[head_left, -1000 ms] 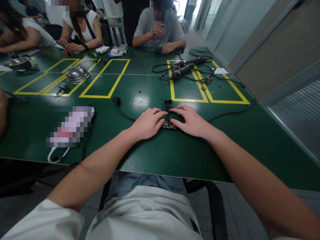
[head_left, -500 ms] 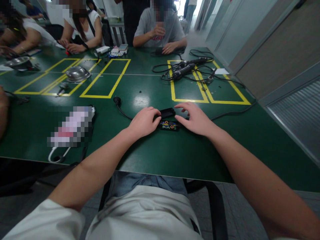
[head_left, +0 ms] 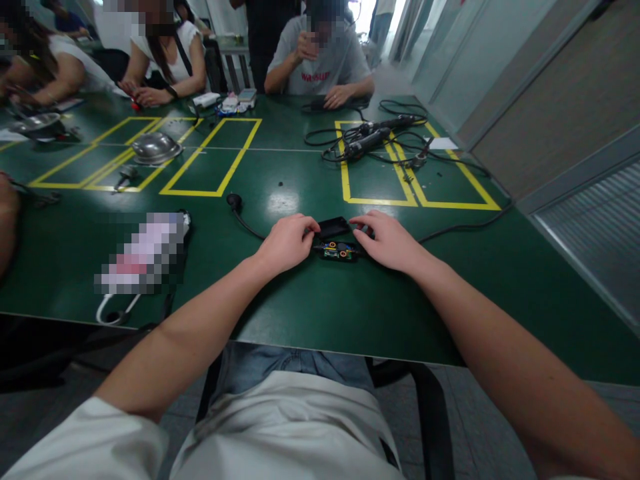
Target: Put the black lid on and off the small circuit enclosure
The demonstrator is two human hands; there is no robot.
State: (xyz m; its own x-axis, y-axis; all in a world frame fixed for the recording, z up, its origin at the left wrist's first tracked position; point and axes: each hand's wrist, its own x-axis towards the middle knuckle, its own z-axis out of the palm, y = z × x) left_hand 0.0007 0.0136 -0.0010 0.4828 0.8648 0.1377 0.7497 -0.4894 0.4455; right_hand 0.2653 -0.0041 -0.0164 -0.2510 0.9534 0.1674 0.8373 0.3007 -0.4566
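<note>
A black plastic cover lies at a slant just beyond its matching open case, which holds a small circuit board with two orange-ringed round parts. My left hand has its thumb and fingers closed at the cover's left end. At the other end is my right hand, thumb and index finger apart, the index fingertip by the cover's right corner; whether it touches is hard to tell. A black cord runs left behind my left hand to a power plug. Another cord extends to the right.
A pixelated phone-like object with a white loop lies to the left. Tangled black cables and adapters cross yellow tape rectangles at the back right. Farther left stands a metal bowl. Several people sit around the green table.
My right hand has shifted slightly down, its fingers drawing nearer the cover's right end. The cover has tilted a little. Across the table, a person's hand has risen toward the face.
</note>
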